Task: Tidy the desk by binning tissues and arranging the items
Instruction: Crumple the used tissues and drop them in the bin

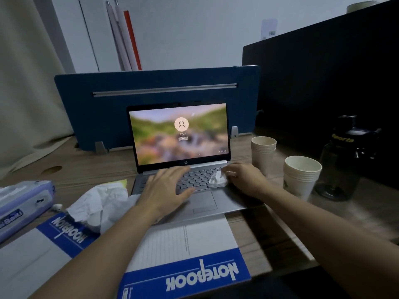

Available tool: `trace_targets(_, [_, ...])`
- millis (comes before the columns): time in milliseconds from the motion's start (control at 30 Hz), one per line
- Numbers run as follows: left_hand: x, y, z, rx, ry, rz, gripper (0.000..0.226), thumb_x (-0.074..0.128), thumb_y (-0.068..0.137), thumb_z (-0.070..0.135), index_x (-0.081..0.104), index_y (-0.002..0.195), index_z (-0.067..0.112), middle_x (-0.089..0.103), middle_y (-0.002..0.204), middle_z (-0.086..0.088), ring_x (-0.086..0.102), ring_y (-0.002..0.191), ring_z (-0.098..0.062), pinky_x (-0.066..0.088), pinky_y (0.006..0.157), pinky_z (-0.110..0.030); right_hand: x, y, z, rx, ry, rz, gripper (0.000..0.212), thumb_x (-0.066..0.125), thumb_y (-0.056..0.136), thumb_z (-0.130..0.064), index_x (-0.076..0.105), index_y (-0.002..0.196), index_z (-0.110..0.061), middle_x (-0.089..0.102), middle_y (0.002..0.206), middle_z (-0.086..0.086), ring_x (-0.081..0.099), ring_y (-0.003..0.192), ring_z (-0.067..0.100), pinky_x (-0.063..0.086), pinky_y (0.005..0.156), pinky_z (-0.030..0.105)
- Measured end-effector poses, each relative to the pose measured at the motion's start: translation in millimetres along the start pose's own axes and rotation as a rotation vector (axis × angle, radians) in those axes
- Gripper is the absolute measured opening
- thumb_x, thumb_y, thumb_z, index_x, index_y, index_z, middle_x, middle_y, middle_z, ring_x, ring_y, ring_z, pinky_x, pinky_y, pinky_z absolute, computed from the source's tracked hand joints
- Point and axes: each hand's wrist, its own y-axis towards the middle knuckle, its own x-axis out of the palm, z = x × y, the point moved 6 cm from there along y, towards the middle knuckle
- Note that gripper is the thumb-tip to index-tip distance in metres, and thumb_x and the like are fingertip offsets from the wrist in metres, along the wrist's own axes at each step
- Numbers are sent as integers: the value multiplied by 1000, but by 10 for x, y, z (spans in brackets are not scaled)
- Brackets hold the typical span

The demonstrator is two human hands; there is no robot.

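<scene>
An open silver laptop (203,203) with a lit login screen stands mid-desk. A small crumpled tissue (217,179) lies on the right side of its keyboard. My right hand (241,176) touches that tissue from the right, fingers curled around its edge. My left hand (166,188) rests flat on the left half of the keyboard, fingers spread, holding nothing. A larger heap of crumpled tissues (101,201) sits left of the laptop, partly on a blue and white notebook (64,231). A second notebook (185,255) lies in front of the laptop.
A tissue pack (21,206) lies at the far left. Two stacks of paper cups (263,152) (301,175) and a dark sports bottle (343,156) stand to the right. A blue divider panel (151,93) rises behind the laptop, a dark partition on the right.
</scene>
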Motion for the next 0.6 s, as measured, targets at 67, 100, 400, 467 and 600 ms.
trace_targets(67, [-25, -32, -22, -5, -1, -5, 66, 39, 82, 72, 35, 141, 44, 42, 146, 19, 36, 131, -12, 32, 100, -41, -34, -9, 7, 25, 31, 52, 32, 57, 84, -8, 71, 109, -21, 70, 116, 7, 64, 104, 29, 51, 85, 37])
trace_targets(100, [-50, -52, -30, -9, 0, 0, 63, 42, 83, 70, 37, 140, 43, 42, 145, 19, 36, 132, -12, 31, 100, -40, -55, -9, 5, 35, 53, 77, 32, 58, 83, -5, 71, 108, -20, 70, 114, 8, 64, 102, 29, 51, 84, 37])
trace_targets(400, [-434, -386, -239, -63, -13, -26, 51, 45, 88, 63, 48, 133, 39, 47, 141, 18, 39, 128, -13, 32, 101, -38, 20, 25, -496, -11, 212, 122, 27, 72, 78, -5, 72, 103, -18, 67, 104, 6, 64, 90, 23, 51, 79, 32])
trace_targets(467, [-530, -528, -338, -78, -10, -34, 52, 44, 88, 64, 49, 133, 38, 48, 141, 18, 41, 128, -14, 34, 103, -39, 81, 26, -672, -42, 220, 123, 28, 70, 77, -4, 72, 102, -16, 67, 102, 7, 64, 89, 25, 46, 76, 29])
trace_targets(600, [-657, -798, -580, -142, -2, -87, 63, 40, 82, 69, 48, 135, 35, 48, 143, 12, 42, 131, -17, 37, 105, -44, 195, -5, -1047, -97, 233, 106, 28, 68, 79, -4, 71, 104, -14, 65, 101, 10, 61, 88, 27, 45, 74, 31])
